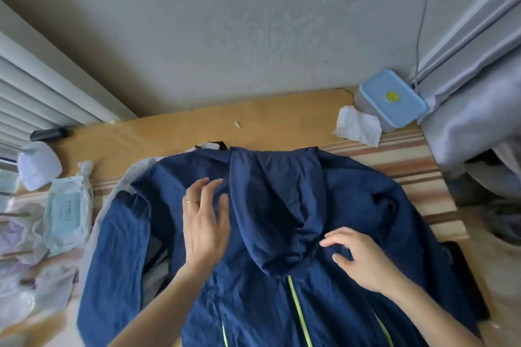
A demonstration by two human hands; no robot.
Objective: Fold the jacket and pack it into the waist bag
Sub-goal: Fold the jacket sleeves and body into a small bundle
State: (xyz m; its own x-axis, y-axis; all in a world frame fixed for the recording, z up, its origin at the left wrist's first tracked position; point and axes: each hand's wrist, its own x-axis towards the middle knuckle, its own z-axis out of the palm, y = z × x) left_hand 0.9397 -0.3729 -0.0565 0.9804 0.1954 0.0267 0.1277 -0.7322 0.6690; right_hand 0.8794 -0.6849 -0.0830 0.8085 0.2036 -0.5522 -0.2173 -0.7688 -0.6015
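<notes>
A navy blue jacket (pixel 352 200) with neon-yellow zip lines lies spread flat in front of me, its hood (pixel 279 205) folded down over the middle. My left hand (pixel 204 222) rests flat on the fabric left of the hood, fingers apart, a gold ring on one finger. My right hand (pixel 358 256) hovers at the hood's lower right edge with fingers curled loosely, holding nothing. A grey cloth with a black strap (pixel 217 146) peeks out from under the jacket's far edge; I cannot tell whether it is the waist bag.
A wet-wipe pack (pixel 67 211) and crumpled plastic lie at the left. A blue-lidded box (pixel 394 98) and a white tissue (pixel 358 125) sit at the back right. Grey curtain (pixel 473 87) hangs at the right. A striped mat (pixel 408 166) lies under the jacket on the wooden surface (pixel 183 132).
</notes>
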